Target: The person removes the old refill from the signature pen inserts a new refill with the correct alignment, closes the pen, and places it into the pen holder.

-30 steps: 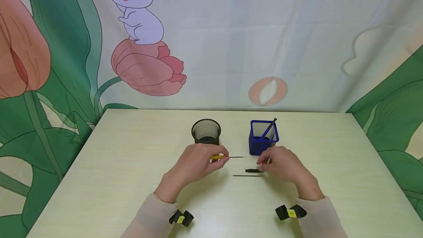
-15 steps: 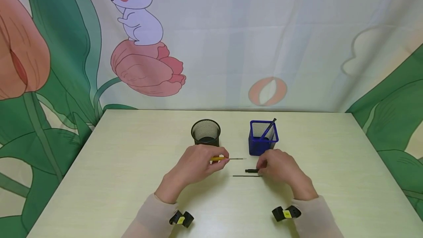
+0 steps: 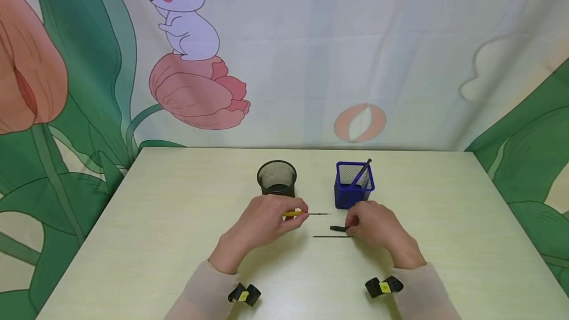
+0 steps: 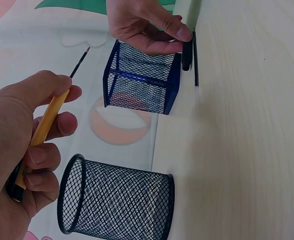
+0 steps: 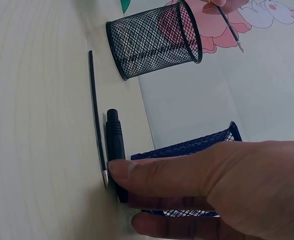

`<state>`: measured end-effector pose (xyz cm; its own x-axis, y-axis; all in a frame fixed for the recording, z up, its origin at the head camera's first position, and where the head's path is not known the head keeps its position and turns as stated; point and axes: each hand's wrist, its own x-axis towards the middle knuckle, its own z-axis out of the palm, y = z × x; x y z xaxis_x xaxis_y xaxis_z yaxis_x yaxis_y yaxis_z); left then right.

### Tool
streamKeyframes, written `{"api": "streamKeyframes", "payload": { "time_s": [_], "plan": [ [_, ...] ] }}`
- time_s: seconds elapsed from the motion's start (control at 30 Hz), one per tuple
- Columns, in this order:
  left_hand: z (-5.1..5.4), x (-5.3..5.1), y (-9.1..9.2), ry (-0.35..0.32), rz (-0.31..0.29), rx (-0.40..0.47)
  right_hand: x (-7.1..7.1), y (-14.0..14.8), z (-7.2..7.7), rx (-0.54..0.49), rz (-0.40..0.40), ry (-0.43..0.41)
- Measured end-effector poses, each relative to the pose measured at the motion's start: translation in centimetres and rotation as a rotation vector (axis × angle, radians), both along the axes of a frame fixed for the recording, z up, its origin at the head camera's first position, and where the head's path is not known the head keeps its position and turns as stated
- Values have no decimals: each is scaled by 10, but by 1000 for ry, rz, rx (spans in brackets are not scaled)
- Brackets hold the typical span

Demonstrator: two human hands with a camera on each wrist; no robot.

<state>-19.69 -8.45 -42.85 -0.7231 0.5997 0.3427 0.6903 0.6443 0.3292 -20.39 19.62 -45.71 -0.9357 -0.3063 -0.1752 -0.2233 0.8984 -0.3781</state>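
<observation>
No text legible; yellow wrist labels (image 3: 243,296) seem blurred.

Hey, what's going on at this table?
A person is handling pen parts. Their left hand holds a yellow pen barrel with a thin tip sticking out. Their right hand pinches a black pen barrel, and a thin black refill lies beside it on the table. Beyond the hands stand a round black mesh cup and a square blue one with a pen leaning inside.
</observation>
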Motion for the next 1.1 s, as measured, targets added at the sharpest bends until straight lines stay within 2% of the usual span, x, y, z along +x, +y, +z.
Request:
{"api": "streamKeyframes", "payload": {
  "time_s": [0.2,0.7,1.1],
  "plan": [
    [0,0,0,1,-6,7,0,2,3,7,15,9],
    [-3,-1,0,-5,-1,-1,3,7,23,-59,40,48],
    [-4,-1,-1,-7,-1,11,6,17,33,-165,86,108]
  ]
}}
